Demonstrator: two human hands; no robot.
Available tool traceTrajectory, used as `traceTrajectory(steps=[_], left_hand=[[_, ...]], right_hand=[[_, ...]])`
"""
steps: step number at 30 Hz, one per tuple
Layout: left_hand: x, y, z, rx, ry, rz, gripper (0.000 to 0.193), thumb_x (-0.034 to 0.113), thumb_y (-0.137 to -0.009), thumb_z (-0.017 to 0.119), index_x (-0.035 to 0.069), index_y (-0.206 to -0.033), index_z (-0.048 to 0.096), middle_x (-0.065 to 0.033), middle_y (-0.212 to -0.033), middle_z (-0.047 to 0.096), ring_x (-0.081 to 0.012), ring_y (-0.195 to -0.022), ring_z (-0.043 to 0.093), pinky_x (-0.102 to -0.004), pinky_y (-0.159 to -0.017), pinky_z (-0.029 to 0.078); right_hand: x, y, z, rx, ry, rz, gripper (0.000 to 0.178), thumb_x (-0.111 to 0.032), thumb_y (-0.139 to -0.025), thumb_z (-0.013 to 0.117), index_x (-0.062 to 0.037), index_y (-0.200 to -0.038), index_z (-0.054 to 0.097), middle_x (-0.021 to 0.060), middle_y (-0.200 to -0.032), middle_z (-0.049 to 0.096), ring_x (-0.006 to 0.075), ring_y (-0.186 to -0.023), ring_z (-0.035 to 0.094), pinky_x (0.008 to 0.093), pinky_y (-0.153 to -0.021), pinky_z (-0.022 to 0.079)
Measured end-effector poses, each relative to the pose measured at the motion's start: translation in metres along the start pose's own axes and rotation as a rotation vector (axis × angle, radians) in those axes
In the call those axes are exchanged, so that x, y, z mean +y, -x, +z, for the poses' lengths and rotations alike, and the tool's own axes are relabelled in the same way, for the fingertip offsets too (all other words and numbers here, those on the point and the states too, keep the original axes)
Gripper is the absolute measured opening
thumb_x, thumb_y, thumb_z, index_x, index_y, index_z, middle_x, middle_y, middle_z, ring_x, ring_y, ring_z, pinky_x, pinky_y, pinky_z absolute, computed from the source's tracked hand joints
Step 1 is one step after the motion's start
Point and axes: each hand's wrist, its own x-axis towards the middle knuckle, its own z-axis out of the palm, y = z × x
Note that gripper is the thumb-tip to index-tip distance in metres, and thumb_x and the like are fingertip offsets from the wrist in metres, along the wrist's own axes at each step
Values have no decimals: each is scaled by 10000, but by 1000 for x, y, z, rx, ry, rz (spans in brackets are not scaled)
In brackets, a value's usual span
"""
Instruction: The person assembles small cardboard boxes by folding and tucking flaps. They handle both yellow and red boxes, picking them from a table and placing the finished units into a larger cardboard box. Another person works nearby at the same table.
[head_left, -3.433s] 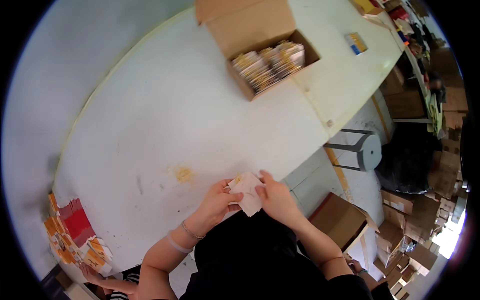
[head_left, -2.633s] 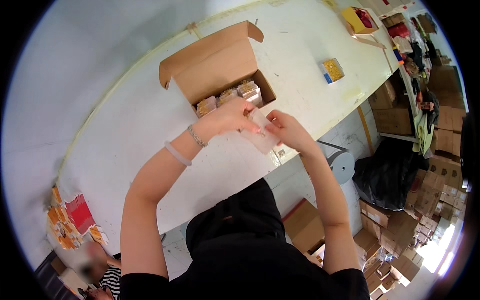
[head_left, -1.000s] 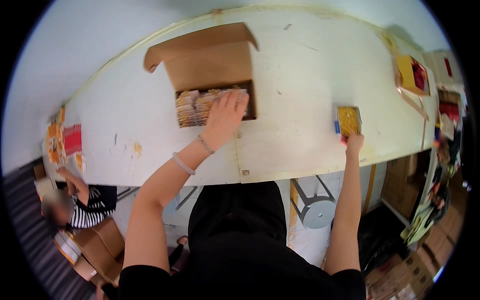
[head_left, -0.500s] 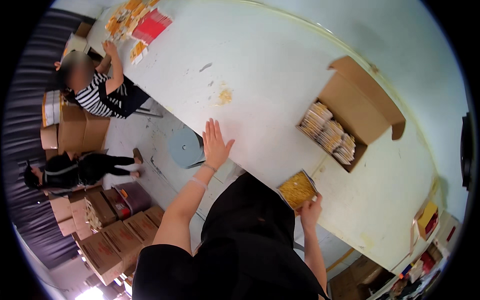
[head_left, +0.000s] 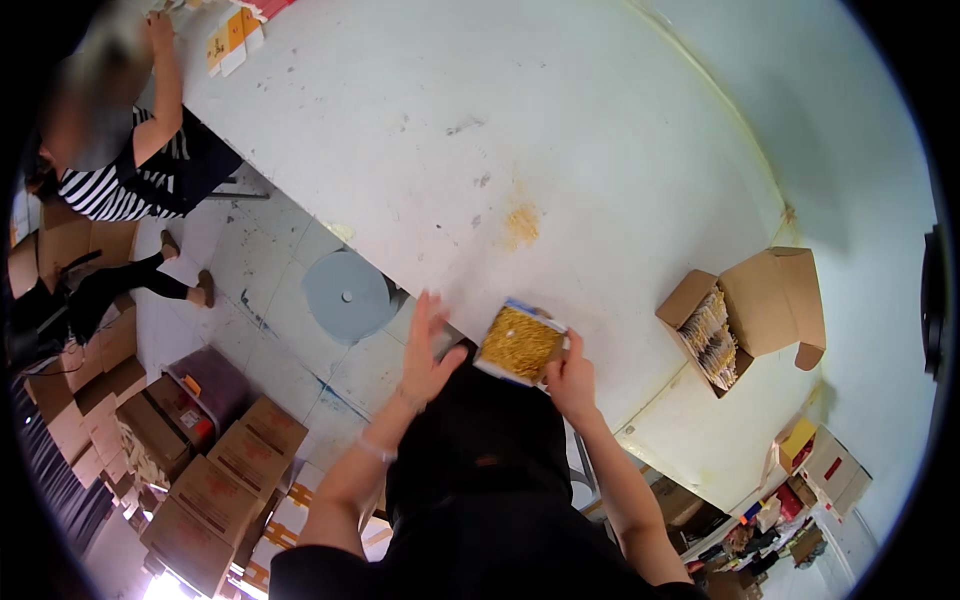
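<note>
At the near edge of the table, my right hand (head_left: 571, 382) grips the right side of a small, shallow box (head_left: 534, 313). Small golden-yellow pieces (head_left: 520, 344) fill it; their exact kind is too fine to make out. My left hand (head_left: 430, 362) is just left of the box, apart from it, with fingers spread and partly blurred, holding nothing. Farther off on the white table (head_left: 400, 190) lies a small scatter of golden bits (head_left: 521, 226).
To the right, an open cardboard box (head_left: 768, 308) holds rows of flat packets (head_left: 710, 335). A round grey-blue stool (head_left: 347, 297) stands left of the table. Another person (head_left: 150, 165) in stripes sits at the far left. Stacked cartons (head_left: 210, 508) fill the lower left.
My right hand has brought the box of golden pieces leftward, close to my left hand. My left hand has drawn back off the tabletop. The whole view has shifted.
</note>
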Motion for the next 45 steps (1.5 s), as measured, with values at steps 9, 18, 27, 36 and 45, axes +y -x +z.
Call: traceTrajectory(steps=[9,18,27,36,45], left_hand=[[-11,33,-38,204,324,-166,596,42,-941,461,4,-1486,222,-126,-1464,355,-183,-1321,352,-311,-1095,279],[-107,73,-81,277,59,-130,513,281,-1035,314,-34,-1440,318,-140,-1439,408,-202,-1316,379,-309,-1103,262],[-148,25,-18,221,135,-55,523,327,-1040,299,-42,-1398,391,-147,-1403,460,-203,-1301,410,-306,-1095,280],[-138,23,-24,201,93,21,519,370,-1042,295,4,-1372,459,-125,-1338,535,-187,-1243,474,-299,-1049,346],[-141,33,-24,182,172,-12,539,411,-1038,288,26,-1366,476,-103,-1292,566,-172,-1200,498,-282,-1027,361]], right_hand=[[-92,-37,26,-88,182,-446,534,-117,-798,622,-10,-1291,449,164,-930,638,365,-810,621,440,-705,509],[-73,-245,-8,237,475,-984,509,-259,-920,537,-9,-1353,442,145,-1412,446,351,-1328,379,441,-1085,330],[-57,-145,61,52,425,-1055,438,-203,-878,591,-4,-1262,516,131,-1365,491,325,-1281,445,458,-1073,358],[-50,-47,127,-91,317,-1093,401,-117,-879,564,50,-1240,509,185,-1330,493,352,-1273,443,463,-1062,368],[-63,-85,92,261,149,-1031,424,-170,-928,544,37,-1291,472,214,-1338,492,400,-1257,449,468,-1033,383]])
